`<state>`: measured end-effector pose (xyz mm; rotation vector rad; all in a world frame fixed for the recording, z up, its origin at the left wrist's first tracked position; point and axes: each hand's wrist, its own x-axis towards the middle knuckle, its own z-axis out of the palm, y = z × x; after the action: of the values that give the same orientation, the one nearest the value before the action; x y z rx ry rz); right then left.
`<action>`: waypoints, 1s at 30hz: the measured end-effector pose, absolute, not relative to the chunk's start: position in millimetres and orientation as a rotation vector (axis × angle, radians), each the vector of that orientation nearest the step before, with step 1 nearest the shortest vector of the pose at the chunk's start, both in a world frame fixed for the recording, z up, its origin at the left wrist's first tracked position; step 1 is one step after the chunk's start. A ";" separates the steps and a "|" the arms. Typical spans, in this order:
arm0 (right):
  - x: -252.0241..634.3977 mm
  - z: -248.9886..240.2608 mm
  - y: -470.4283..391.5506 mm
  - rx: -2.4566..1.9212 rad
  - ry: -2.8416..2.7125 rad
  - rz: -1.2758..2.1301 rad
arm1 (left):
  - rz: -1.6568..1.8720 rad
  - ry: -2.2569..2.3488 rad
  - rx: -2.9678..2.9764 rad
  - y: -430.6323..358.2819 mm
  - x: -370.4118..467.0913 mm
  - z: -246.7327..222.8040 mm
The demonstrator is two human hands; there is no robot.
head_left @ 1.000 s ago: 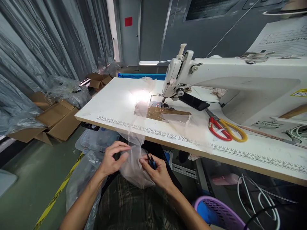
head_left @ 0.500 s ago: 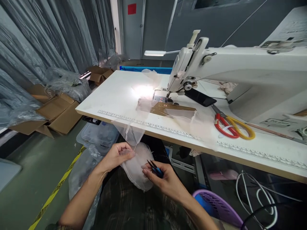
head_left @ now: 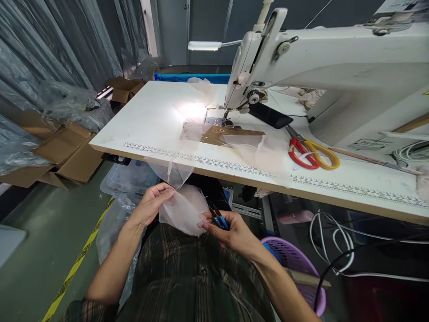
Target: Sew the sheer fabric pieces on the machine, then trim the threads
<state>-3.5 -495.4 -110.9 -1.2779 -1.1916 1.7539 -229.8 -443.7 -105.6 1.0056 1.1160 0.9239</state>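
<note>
A piece of sheer pale fabric (head_left: 183,209) is stretched between my two hands, below the table's front edge. My left hand (head_left: 154,203) pinches its upper left edge between thumb and fingers. My right hand (head_left: 224,226) grips the fabric's right edge with thumb and fingertip, and also holds blue thread snips (head_left: 219,219) in the palm with the dark blades pointing up. Another sheer piece (head_left: 174,172) hangs over the table edge just above my left hand. More of this fabric (head_left: 248,150) lies on the table beside a brown template (head_left: 216,135) under the needle.
A white sewing machine (head_left: 335,58) stands on the white table (head_left: 134,118). Scissors with red and yellow handles (head_left: 313,153) and a black phone (head_left: 271,116) lie right of the needle. A purple basket (head_left: 295,257) is below right. Cardboard boxes (head_left: 67,145) stand at left.
The view has tilted down and shifted right. The fabric between my hands has been turned and spread flatter, its lower edge raised. Both hands keep their hold, and the snips stay in my right hand.
</note>
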 end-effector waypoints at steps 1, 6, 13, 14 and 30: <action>-3.5 -110.6 -495.1 -1.286 -1.171 1.736 | 0.923 1.116 0.995 -443.9 -229.3 -105.7; -2.3 -111.2 -493.2 -1.304 -1.144 1.631 | 0.949 1.113 0.977 -443.7 -227.1 -108.6; 4.2 -113.1 -485.3 -1.382 -1.505 1.306 | 0.832 1.131 1.144 -448.5 -224.4 -106.5; 3.4 -112.4 -482.1 -1.385 -1.574 1.216 | 0.803 1.124 1.186 -449.5 -223.7 -105.2; -24.2 -125.8 -441.6 -1.215 -1.816 1.191 | 0.756 1.133 1.334 -447.3 -218.1 -99.4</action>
<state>-24.2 -441.6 -125.8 -1.2154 -1.8163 1.1910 -218.1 -447.3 -99.4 1.3337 1.1327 0.7563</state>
